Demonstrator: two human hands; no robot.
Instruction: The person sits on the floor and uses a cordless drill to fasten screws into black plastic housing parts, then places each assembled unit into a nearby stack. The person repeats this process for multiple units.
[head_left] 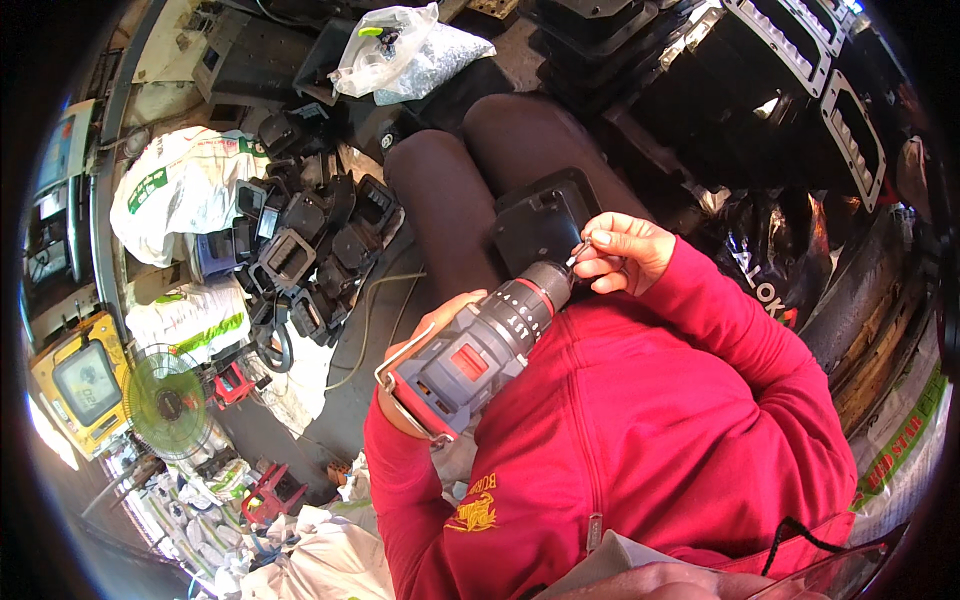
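A grey and black cordless drill (478,350) with red trim lies across my front, its chuck toward the upper right. My left hand (438,318) is closed round it from the left; the drill's body hides most of the fingers. Just beyond the chuck, my right hand (628,252) pinches a small shiny metal piece (575,256), which looks like a screw or driver bit. Whether that piece touches the chuck I cannot tell. On my lap, past the drill's tip, rests a black moulded housing (540,222) with a raised panel.
Left of my legs lies a heap of black plastic housings (290,258) beside a white sack (185,190). Ahead sits a clear bag of small metal parts (420,62). Black trays (590,45) are stacked far right of it. A green fan (168,400) stands at left.
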